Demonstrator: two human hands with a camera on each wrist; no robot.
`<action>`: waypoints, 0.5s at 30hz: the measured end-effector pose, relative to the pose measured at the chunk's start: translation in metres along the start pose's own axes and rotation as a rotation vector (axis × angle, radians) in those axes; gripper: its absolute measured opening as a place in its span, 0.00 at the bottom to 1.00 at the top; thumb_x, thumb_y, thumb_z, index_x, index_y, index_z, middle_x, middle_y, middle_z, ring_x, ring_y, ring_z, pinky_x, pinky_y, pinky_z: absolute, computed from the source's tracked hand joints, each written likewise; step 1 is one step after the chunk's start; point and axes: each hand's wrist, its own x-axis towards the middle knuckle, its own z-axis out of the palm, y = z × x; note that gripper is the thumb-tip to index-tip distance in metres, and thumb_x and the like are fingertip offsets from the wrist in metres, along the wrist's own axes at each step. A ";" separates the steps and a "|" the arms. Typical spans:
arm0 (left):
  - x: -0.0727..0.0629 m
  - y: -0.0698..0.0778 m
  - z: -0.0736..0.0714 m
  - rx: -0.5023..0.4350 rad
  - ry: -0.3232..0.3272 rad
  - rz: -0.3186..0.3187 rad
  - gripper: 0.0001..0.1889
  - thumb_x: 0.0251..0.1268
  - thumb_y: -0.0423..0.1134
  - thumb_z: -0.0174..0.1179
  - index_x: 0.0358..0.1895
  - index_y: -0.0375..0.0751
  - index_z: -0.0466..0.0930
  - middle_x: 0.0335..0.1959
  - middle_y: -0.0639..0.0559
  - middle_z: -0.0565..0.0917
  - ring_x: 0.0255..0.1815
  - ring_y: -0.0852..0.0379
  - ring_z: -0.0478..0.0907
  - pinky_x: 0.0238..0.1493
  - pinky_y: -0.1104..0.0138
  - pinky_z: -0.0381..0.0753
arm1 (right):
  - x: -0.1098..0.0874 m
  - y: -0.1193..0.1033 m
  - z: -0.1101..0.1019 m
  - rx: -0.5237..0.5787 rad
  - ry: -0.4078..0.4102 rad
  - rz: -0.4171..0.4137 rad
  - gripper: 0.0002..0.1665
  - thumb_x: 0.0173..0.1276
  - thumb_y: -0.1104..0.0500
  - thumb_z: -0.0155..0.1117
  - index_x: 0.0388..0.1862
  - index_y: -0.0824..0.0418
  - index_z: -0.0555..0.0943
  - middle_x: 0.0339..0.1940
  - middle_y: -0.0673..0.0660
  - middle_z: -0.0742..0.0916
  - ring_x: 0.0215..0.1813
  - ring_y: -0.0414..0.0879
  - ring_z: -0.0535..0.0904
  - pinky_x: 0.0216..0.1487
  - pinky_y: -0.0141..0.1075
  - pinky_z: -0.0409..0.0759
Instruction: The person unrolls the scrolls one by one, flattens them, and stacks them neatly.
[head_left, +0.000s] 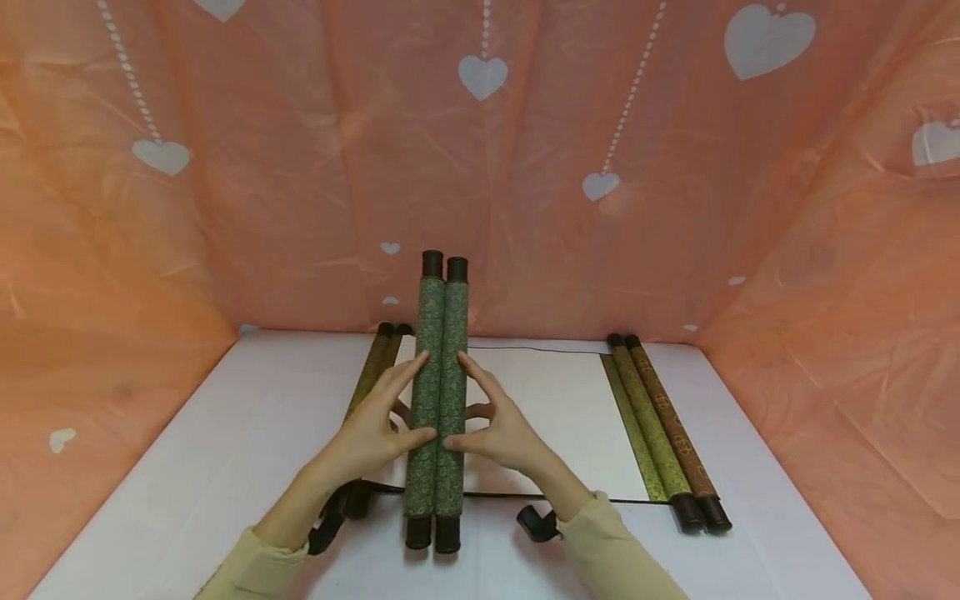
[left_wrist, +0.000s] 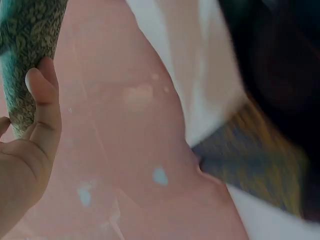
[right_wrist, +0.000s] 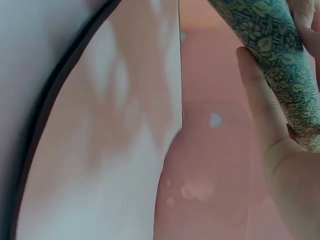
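Note:
In the head view, a green patterned scroll, rolled from both ends into a left roll (head_left: 430,333) and a right roll (head_left: 455,333) with dark end knobs, is held up lengthwise above the table. My left hand (head_left: 378,425) grips the left roll, thumb in front and fingers around its side. On the other side, my right hand (head_left: 504,433) grips the right roll the same way. The left wrist view shows part of the green roll (left_wrist: 35,35) against my fingers. Leafy patterned cloth of the scroll (right_wrist: 270,40) lies between the fingers in the right wrist view.
Beneath the hands, a scroll with a white sheet (head_left: 555,417) lies spread on the white table (head_left: 202,458). Its olive rolls (head_left: 370,367) are at the left; olive and brown rolls (head_left: 667,417) lie at the right. A pink curtain (head_left: 405,167) with hearts stands behind.

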 end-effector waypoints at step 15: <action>0.037 0.021 0.067 -0.075 0.172 0.055 0.44 0.64 0.31 0.74 0.81 0.55 0.63 0.73 0.45 0.69 0.45 0.53 0.77 0.35 0.66 0.81 | -0.042 0.005 -0.032 -0.105 0.226 0.010 0.65 0.61 0.66 0.80 0.86 0.35 0.53 0.83 0.59 0.60 0.50 0.55 0.85 0.41 0.42 0.87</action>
